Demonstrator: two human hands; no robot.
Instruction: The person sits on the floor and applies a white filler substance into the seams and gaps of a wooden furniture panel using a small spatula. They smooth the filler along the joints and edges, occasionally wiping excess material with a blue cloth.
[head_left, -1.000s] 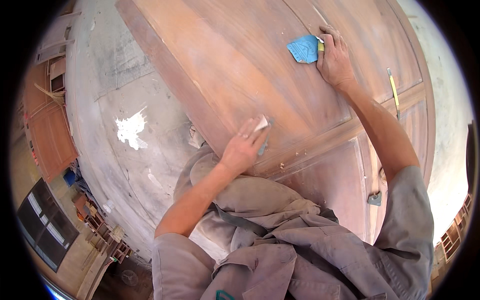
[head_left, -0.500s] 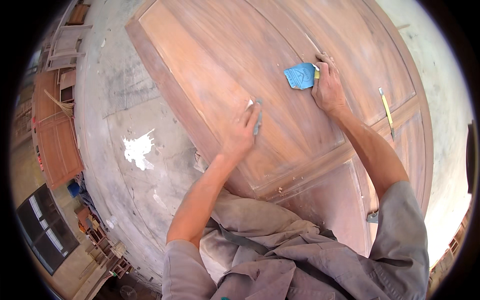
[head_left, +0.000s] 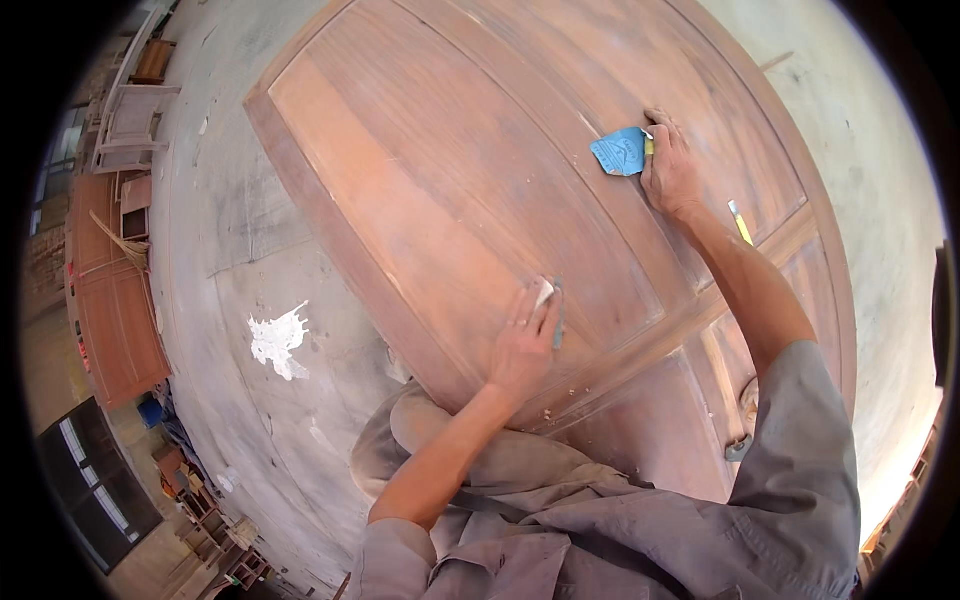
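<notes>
A large brown wooden panelled door [head_left: 430, 130] lies flat in front of me. My left hand [head_left: 522, 345] presses a folded piece of blue-grey sandpaper [head_left: 558, 318] onto the near part of its left panel, with a pale edge showing between the fingers. Farther off, my right hand [head_left: 672, 175] rests on the door's middle rail. Its fingers close on a blue printed sheet, apparently sandpaper [head_left: 619, 152], and a small yellow piece [head_left: 649, 146] shows by the thumb. Beside my right forearm lies a slim yellow tool with a pale tip [head_left: 740, 222], partly hidden by the arm.
Wood crumbs [head_left: 572, 392] dot the near crossrail. A grey metal tool [head_left: 738, 448] lies near my right sleeve. White splatter [head_left: 279, 340] marks the concrete floor [head_left: 240, 200]. Along the left stand wooden furniture pieces [head_left: 115, 290] and a straw broom [head_left: 125, 240].
My left hand has slid nearer and to the right over the panel with its sandpaper. My right hand keeps the blue sheet and appears slightly farther right. The view has shifted a little.
</notes>
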